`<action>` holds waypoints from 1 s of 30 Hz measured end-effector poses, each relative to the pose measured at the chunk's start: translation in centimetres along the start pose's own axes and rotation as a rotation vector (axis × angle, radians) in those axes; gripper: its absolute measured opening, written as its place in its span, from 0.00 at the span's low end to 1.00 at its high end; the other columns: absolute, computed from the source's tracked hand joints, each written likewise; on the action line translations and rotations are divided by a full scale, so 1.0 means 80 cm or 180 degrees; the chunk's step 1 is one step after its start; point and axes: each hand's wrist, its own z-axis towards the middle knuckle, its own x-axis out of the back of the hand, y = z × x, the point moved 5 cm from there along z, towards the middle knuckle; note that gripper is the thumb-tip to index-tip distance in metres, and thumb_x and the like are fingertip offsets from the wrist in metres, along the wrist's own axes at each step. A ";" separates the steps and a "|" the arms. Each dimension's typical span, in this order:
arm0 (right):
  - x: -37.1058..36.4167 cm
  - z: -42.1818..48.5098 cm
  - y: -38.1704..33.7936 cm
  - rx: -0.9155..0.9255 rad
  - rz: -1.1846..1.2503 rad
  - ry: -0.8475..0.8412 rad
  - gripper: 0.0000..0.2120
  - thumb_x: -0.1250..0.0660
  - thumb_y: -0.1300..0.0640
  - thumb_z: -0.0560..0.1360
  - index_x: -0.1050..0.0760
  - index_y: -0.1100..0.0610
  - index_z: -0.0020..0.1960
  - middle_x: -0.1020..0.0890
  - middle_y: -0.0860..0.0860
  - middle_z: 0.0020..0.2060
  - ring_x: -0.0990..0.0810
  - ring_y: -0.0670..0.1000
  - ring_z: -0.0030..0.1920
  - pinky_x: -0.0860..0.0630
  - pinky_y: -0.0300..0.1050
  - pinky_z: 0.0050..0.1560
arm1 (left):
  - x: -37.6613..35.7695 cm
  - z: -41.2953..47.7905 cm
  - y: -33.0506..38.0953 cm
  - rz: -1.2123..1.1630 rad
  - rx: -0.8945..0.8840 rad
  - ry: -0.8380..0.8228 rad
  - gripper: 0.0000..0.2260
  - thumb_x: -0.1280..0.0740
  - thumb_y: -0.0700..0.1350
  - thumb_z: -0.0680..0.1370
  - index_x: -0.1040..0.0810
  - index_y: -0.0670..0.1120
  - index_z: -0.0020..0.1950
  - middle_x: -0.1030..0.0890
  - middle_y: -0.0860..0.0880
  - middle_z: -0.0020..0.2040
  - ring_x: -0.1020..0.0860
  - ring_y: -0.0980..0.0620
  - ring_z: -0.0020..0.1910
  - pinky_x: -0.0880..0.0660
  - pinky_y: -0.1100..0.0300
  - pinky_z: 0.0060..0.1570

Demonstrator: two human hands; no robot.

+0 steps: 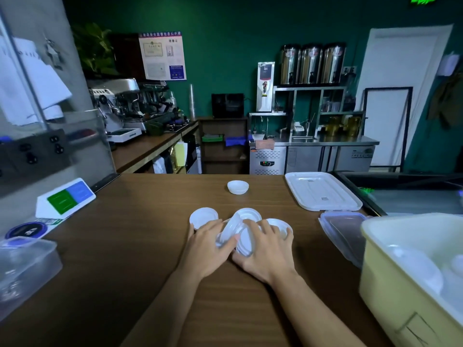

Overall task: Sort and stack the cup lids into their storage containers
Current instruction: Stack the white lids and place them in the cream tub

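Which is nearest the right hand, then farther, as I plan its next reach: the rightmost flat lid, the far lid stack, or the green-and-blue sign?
1. Rightmost lid, under the fingers of the right hand.
2. Lid stack, beyond the hand, mid-counter.
3. Sign, far left.

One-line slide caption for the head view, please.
Left hand and right hand hold cup lids on a wooden counter, yellow tub at right.

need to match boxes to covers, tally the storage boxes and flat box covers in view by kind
clear box: 1
yellow tub: 1
white cover: 1
clear cover with blue rim: 1
total: 4
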 end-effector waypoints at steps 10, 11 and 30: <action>0.040 -0.094 -0.008 0.0088 0.0043 -0.0200 0.40 0.39 0.24 0.68 0.38 0.38 0.77 0.28 0.43 0.70 0.30 0.52 0.73 0.45 0.65 0.75 | 0.042 -0.088 0.031 -0.0075 -0.0407 0.0519 0.13 0.34 0.57 0.77 0.18 0.56 0.58 0.22 0.61 0.53 0.21 0.56 0.51 0.24 0.51 0.55; 0.043 -0.098 -0.008 0.0112 0.0031 -0.0212 0.41 0.39 0.24 0.68 0.38 0.37 0.77 0.29 0.43 0.71 0.31 0.51 0.74 0.46 0.65 0.75 | 0.046 -0.091 0.036 -0.0174 -0.0426 0.0539 0.12 0.33 0.56 0.78 0.18 0.57 0.60 0.21 0.61 0.53 0.20 0.56 0.50 0.24 0.51 0.54; 0.062 -0.083 0.002 -0.0093 0.3114 0.0312 0.17 0.24 0.50 0.77 0.19 0.44 0.64 0.15 0.42 0.54 0.20 0.40 0.61 0.29 0.32 0.63 | 0.062 -0.086 0.066 -0.1504 -0.0225 0.0572 0.17 0.40 0.56 0.83 0.33 0.48 0.39 0.32 0.54 0.36 0.33 0.55 0.36 0.34 0.60 0.39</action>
